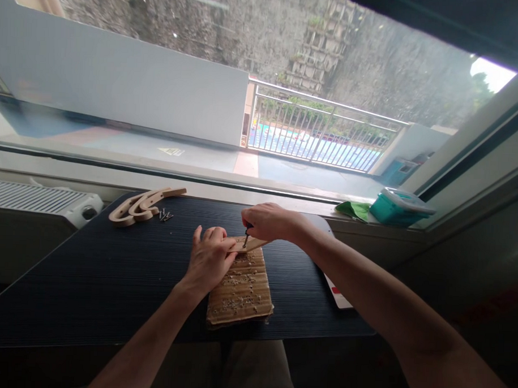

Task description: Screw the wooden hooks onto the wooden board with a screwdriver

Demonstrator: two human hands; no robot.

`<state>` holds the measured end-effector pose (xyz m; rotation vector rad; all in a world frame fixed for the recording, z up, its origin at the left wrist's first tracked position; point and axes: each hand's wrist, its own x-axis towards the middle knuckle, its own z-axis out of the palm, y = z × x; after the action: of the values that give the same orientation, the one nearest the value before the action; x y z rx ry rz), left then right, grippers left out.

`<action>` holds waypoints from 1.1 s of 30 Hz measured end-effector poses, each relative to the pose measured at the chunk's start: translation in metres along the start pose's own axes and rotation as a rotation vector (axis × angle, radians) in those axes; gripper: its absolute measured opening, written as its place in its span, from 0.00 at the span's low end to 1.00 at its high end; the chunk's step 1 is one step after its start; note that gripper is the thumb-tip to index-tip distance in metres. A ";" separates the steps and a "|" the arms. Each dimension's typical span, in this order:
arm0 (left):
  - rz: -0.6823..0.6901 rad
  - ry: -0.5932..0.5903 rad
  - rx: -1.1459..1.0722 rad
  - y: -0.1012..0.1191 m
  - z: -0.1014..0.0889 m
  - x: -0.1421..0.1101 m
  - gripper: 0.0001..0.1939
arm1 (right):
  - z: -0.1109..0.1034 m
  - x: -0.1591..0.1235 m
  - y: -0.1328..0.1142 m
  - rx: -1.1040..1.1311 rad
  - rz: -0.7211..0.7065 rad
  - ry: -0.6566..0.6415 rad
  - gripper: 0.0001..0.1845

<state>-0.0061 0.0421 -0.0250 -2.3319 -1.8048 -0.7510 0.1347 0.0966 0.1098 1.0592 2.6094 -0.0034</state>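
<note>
My right hand (269,221) is closed around the dark handle of a screwdriver (246,237). The shaft points down, its tip at a screw or hole in a light wooden piece (255,245). My left hand (208,259) grips the left end of that piece, the thumb along its near side. Under the wood lies a stack of corrugated cardboard (240,298), its top pitted with many small holes. Farther left on the dark table (99,267) rest curved wooden pieces (135,208), with several screws (165,215) beside them.
A white radiator (46,201) stands beyond the table's left edge. On the sill at right are a green cloth (354,210) and a teal lidded box (398,209). A flat white item with red marks (341,297) lies partly behind my right forearm. A large window spans the far side.
</note>
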 end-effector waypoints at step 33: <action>-0.036 -0.024 0.097 0.005 0.001 0.003 0.11 | -0.001 -0.001 0.007 0.072 0.018 0.069 0.16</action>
<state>-0.0003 0.0441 -0.0237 -2.2631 -1.8537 -0.6272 0.1396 0.1017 0.1122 1.1271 2.6796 -0.0583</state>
